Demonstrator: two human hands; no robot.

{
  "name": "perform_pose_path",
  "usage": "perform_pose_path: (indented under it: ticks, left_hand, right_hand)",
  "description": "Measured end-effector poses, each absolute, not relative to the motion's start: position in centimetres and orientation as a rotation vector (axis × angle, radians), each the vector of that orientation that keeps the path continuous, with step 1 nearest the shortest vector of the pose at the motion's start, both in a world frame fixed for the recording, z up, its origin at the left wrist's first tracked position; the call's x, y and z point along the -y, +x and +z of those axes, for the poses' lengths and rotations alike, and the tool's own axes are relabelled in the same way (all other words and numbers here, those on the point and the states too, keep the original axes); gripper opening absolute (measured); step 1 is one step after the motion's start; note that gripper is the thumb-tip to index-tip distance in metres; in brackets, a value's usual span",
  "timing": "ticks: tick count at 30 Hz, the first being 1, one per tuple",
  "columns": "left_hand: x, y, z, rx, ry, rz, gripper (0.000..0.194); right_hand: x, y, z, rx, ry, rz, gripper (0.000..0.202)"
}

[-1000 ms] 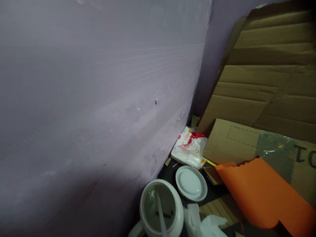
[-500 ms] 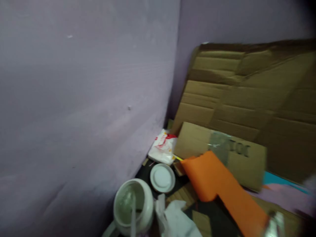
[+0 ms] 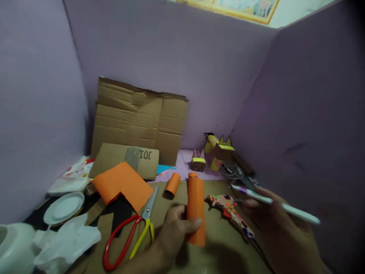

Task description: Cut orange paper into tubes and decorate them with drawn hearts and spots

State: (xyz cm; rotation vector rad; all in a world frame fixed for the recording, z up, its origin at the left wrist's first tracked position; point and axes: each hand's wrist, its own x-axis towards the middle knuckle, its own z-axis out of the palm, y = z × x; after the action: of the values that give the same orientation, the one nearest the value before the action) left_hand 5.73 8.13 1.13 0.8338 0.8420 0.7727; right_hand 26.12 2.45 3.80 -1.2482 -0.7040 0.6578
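My left hand grips a curled strip of orange paper, held upright above the cardboard on the table. In my right hand is a white marker with a purple tip end, pointing left. A short orange paper roll lies just behind the left hand. Between the two hands rests a colourfully patterned glue gun with its cord trailing toward me. Scissors with one red and one yellow handle lie left of my left hand, blades pointing away.
An orange paper sheet, a crumpled white tissue, a white lid and a white jar are on the left. Cardboard sheets lean on the back wall. Small cardboard-and-paper figures stand at the back right.
The view has swung right from the left wall and corner. Both hands, the held orange paper, the marker and the glue gun are now in view.
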Motion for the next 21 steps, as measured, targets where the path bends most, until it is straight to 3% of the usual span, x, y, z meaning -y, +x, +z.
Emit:
perform_pose_path:
  ticks: [6, 13, 21]
  left_hand:
    - [-4.5, 6.0, -0.9, -0.919, 1.054, 0.827, 0.041]
    - [-2.3, 6.9, 0.6, -0.904, 1.192, 0.802, 0.048]
    - [-2.3, 6.6, -0.9, -0.888, 1.159, 0.792, 0.056]
  right_hand:
    - [-4.0, 23.8, 1.6, 0.747, -1.171, 0.905, 0.051]
    - [-2.8, 22.3, -0.4, 0.930, -0.935, 1.252, 0.065]
    - [-2.6, 21.0, -0.3, 0.888, -0.899, 1.298, 0.060]
